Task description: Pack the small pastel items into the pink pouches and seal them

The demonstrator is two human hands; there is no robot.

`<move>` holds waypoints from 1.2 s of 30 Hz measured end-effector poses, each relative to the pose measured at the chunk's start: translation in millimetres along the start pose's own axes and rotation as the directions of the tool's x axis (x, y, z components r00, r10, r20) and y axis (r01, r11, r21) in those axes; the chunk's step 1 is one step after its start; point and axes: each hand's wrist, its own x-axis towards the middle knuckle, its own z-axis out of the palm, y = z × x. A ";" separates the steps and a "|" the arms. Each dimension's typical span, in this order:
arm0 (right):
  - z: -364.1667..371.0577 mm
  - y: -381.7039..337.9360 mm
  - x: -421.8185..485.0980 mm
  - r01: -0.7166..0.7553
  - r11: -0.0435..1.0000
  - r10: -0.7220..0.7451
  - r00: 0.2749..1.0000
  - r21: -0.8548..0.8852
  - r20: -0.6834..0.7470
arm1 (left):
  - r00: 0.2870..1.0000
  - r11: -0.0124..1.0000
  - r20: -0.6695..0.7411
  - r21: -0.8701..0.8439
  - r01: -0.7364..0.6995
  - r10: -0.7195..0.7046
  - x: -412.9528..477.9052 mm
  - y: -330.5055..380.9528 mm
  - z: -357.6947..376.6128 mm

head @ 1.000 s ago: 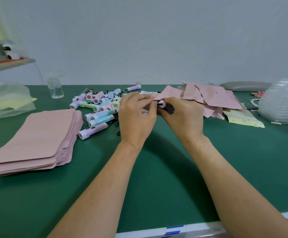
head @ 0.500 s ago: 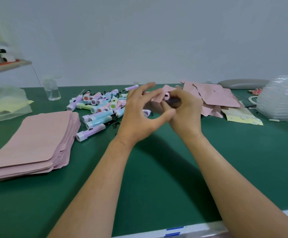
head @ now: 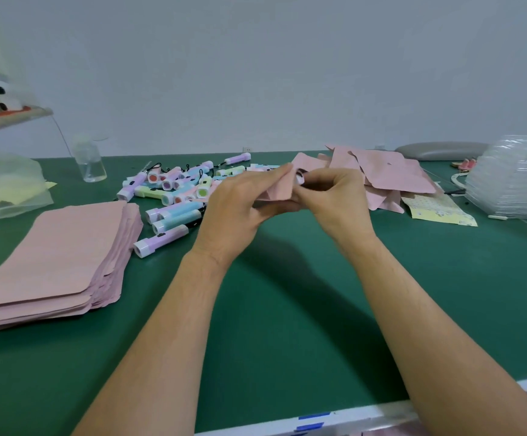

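Showing the loading step at the centre of the frame. The left hand (head: 237, 209) pinches a small flat pink pouch (head: 276, 191) between its thumb and fingers (head: 274, 173) and holds it raised above the green desk (head: 287, 309). The right hand (head: 334, 196) meets it from the right, with fingers (head: 328, 179) curled round a small pastel torch-shaped item (head: 300, 178). Only the item's white, dark-ringed end shows between the two hands; its body is hidden in the palm.

That end lies at the pouch's upper right edge, touching it or just beside it. Whether it has entered the mouth cannot be told. The item's long axis is judged to run roughly left to right across the frame, pointing into the pouch. The coming move would therefore be a push to the left by the right hand, while the left hand steadies the opening.

To the left of the hands lies a heap of loose pastel torch-shaped items (head: 174, 196). A stack of flat pink pouches (head: 51, 256) fills the lower left. A pile of crumpled pink pouches (head: 391, 174), probably already filled, sits at the upper right, well apart from the stack.
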 end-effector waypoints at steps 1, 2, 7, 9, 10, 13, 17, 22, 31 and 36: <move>0.3 -0.6 0.0 -0.006 0.998 0.007 1.000 -0.068 0.005 | 1.000 1.000 0.006 0.022 -0.010 0.010 -1.3 1.2 1.3; 0.2 -1.7 0.4 -0.021 0.993 0.023 1.000 -0.116 0.016 | 1.000 0.999 0.016 0.043 -0.021 0.020 -2.2 2.2 2.7; -7.6 4.9 7.0 -0.150 0.937 0.176 0.983 -0.315 0.056 | 0.997 0.995 0.044 0.080 -0.062 0.059 -5.6 9.9 11.7; -10.7 10.9 10.9 -0.210 0.905 0.256 0.963 -0.369 0.081 | 0.993 0.989 0.073 0.112 -0.098 0.090 -7.7 12.6 17.6; -12.0 12.5 11.8 -0.238 0.894 0.294 0.951 -0.380 0.097 | 0.993 0.988 0.081 0.122 -0.099 0.090 -7.9 12.5 19.5; -15.4 11.8 10.6 -0.284 0.883 0.364 0.917 -0.374 0.162 | 0.995 0.985 0.063 0.148 -0.088 0.079 -9.5 9.1 23.3; -15.1 8.0 5.9 -0.248 0.907 0.343 0.904 -0.340 0.254 | 0.997 0.988 0.031 0.135 -0.074 0.070 -13.4 8.4 26.3; -13.8 7.7 7.1 -0.261 0.931 0.324 0.914 -0.256 0.246 | 0.995 0.988 -0.015 0.123 -0.094 0.097 -13.8 12.9 28.0; -20.8 14.6 11.8 -0.166 0.893 0.253 0.954 -0.417 0.162 | 0.996 0.995 -0.007 0.043 -0.087 0.087 -13.2 17.8 32.7; -22.0 -0.8 6.8 -0.116 0.914 0.234 0.933 -0.388 0.272 | 0.999 0.998 -0.027 -0.049 -0.032 0.030 -14.5 13.2 29.7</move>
